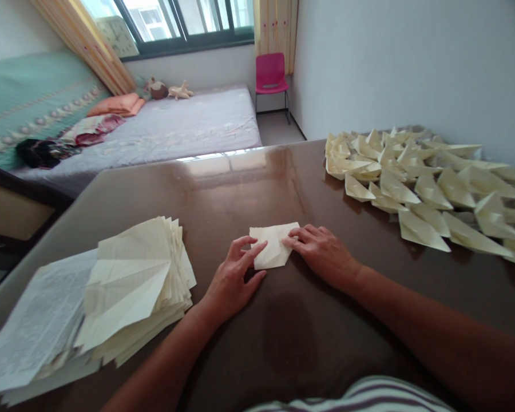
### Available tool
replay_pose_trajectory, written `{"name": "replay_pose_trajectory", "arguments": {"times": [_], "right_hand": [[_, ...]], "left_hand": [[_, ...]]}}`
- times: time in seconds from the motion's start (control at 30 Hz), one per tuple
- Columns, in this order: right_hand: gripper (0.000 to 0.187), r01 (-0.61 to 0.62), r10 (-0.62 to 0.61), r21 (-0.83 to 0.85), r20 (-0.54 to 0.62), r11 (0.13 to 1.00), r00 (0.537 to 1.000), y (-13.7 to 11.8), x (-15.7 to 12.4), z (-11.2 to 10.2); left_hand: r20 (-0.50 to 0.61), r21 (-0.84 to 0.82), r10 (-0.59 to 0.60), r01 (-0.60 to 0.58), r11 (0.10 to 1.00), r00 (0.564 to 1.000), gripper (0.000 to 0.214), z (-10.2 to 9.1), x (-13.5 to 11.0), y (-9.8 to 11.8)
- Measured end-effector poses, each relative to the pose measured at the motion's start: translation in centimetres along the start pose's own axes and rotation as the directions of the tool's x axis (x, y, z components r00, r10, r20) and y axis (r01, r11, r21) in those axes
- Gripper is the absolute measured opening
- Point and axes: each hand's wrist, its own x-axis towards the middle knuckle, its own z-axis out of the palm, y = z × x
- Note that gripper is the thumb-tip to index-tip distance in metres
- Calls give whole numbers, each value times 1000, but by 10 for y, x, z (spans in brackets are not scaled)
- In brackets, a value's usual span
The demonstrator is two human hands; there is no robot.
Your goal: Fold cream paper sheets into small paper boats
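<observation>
One folded paper (271, 256) flat on table (240, 200). Left hand (232, 279): fingers apart, index over its left side. Right hand (326, 253): fingers bunched over right edge, hiding it; can't tell if pinching. Folded pile (424, 230) cut off at right; print on gray sheets (47, 309) unreadable.

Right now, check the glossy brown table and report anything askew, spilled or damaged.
The loose stack of cream paper sheets, left of the bare left hand, looks untidy: its edges fan unevenly and its top sheet is creased. The greyish-white sheets beside it are also splayed. No spill or clear damage shows.
</observation>
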Motion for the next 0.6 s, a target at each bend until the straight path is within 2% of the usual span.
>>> {"name": "replay_pose_trajectory", "arguments": {"times": [0.1,0.2,0.3,0.4,0.5,0.6], "right_hand": [[31,26,-23,82,-39,996,999,4,1,8],[31,49,-37,152,-76,987,996,6,1,12],[30,78,-59,199,-97,977,994,5,1,12],[27,125,-103,232,-105,965,989,5,1,9],[23,196,-174,310,-97,930,980,7,2,7],[24,240,-220,414,-95,878,971,12,3,9]], "left_hand": [[47,-11,66,-65,998,997,49,2,-3,5],[80,116,169,-177,977,982,40,3,-4,9],[131,330,302,-329,885,944,29,0,-2,14],[128,481,384,-396,782,914,20,-3,-2,19],[154,495,407,-427,757,900,18,-2,-3,23],[202,417,337,-393,820,919,20,2,-3,24]]}}
